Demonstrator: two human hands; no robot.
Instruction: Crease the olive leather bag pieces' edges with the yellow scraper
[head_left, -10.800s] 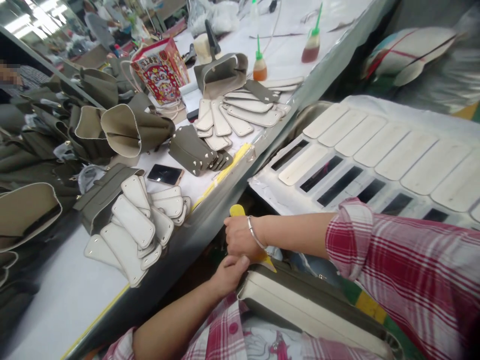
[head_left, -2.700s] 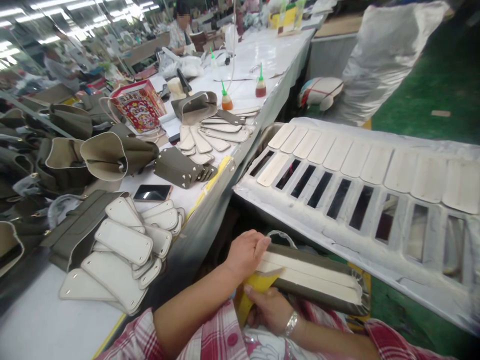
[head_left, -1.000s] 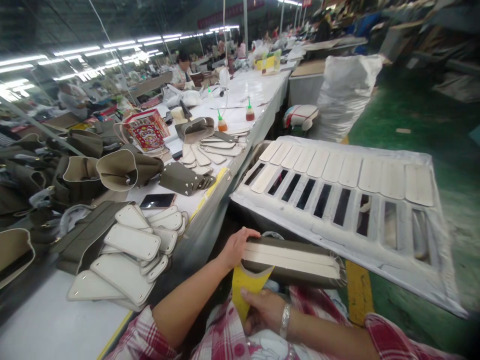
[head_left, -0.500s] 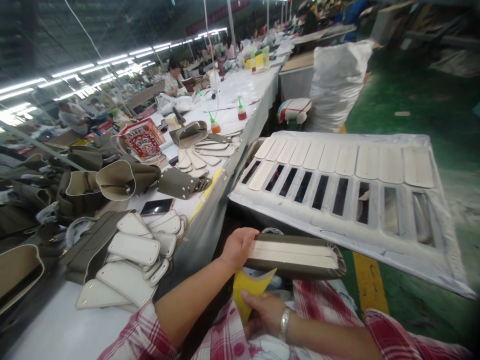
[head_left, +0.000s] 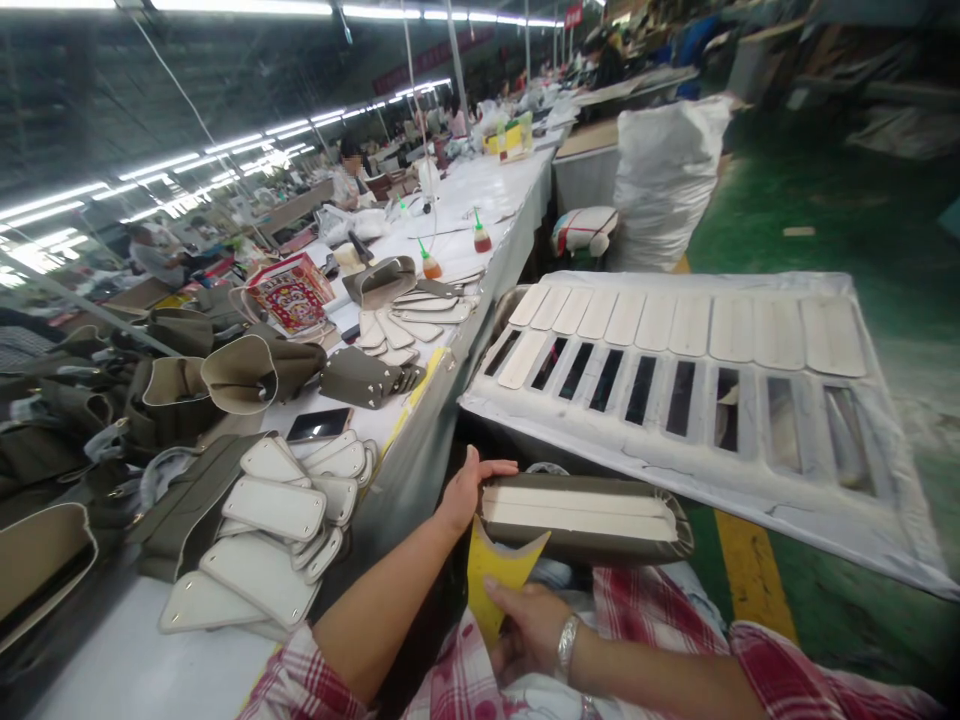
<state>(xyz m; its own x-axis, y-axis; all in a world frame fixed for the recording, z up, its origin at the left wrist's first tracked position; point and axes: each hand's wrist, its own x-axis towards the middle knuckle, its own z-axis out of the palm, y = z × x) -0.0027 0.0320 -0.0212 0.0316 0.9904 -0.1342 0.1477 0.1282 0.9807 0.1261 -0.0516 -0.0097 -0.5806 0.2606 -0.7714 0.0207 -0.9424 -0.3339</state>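
A dark olive bag (head_left: 585, 550) lies across my lap with its bottom turned up, a cream strip (head_left: 577, 510) running along it. My left hand (head_left: 459, 497) rests at the bag's left end; its thumb points up and its fingers stretch out along the far edge. Just below, my right hand (head_left: 529, 620) pinches a yellow card piece (head_left: 499, 575) with a curved notch in its upper edge. The tip of this piece reaches the near left corner of the bag. Parts of the right fingers are hidden behind the card.
A slotted white rack (head_left: 675, 440) carrying cream panels (head_left: 686, 322) stands ahead to the right. On the table (head_left: 112, 670) at left lie white base panels (head_left: 274, 505), a phone (head_left: 319, 425), olive bags (head_left: 240, 375) and glue bottles (head_left: 429, 262). A white sack (head_left: 667, 180) stands beyond.
My left thumb has lifted off the bag and the fingers have straightened along its edge. My right hand keeps the yellow card in nearly the same place. The view has tilted slightly.
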